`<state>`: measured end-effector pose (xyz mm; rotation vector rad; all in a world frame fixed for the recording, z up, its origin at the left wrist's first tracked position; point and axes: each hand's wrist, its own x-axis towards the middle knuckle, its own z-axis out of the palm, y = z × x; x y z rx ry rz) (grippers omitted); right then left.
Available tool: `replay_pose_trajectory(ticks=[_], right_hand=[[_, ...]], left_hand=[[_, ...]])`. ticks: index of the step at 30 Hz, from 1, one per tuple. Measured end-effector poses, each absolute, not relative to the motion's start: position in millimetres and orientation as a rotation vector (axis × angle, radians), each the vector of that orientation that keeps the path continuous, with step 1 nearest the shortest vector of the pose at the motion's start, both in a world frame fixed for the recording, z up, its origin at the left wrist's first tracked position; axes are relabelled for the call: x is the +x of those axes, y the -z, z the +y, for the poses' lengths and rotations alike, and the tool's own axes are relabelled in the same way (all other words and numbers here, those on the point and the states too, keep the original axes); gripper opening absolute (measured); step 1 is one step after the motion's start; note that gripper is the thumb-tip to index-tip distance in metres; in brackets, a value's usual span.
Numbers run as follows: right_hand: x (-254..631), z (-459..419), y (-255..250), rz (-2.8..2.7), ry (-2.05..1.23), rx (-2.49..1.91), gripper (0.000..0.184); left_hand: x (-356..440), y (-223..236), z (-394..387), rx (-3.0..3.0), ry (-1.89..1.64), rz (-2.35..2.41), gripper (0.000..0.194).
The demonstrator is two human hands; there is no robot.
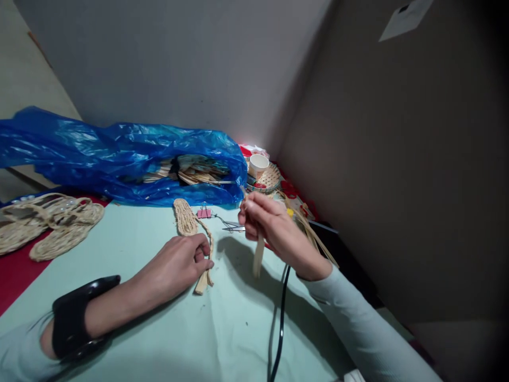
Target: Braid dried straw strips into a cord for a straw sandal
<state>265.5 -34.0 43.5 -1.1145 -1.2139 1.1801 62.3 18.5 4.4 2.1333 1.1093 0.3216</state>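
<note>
A: What is the left hand (181, 265) up to, so low over the tabletop (178, 339)?

B: Its thumb and forefinger are pinched on the braid tail (210, 241), just above the splayed strip ends (202, 284). I'd say that grip is there to stop the plait from loosening.

A: And the oval coil (185, 216) beyond the knuckles?

B: It's lying flat on the cloth, and the tail seems to run from it down to those fingers. The surface bears its weight, so the hand probably needs only that light pinch.

A: The right hand (270, 228) is up in the air, though.

B: Yes, fingers curled shut around a pale strip (259, 257). The wide end dangles below the palm and a thin tip pokes out above. Up there it's well apart from the braid, perhaps to keep the strip free of the clutter.

A: The scissors (234, 228) are near enough.

B: Just past that hand, beside the pink clip (204, 213), which seems handy for both. I can't see the handles.

A: And the blue bag (119, 154)?

B: Its mouth is facing right, showing a bundle of dried strips (202, 170). Lying at the back, it leaves working room in front, and the woven pair (59, 236) sits off to the left.
</note>
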Motion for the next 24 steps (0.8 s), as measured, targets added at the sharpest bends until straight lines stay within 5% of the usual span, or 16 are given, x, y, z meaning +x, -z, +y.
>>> replay_pose_trajectory(ticks=[13, 24], right_hand=[[237, -40, -4, -1.509, -1.269, -1.43, 0.014], [231, -47, -2, -1.57, -1.093, -1.548, 0.008]], left_hand=[[56, -13, 11, 1.249, -0.375, 0.966, 0.027], [57, -2, 10, 1.144, -0.443, 0.965, 0.026]])
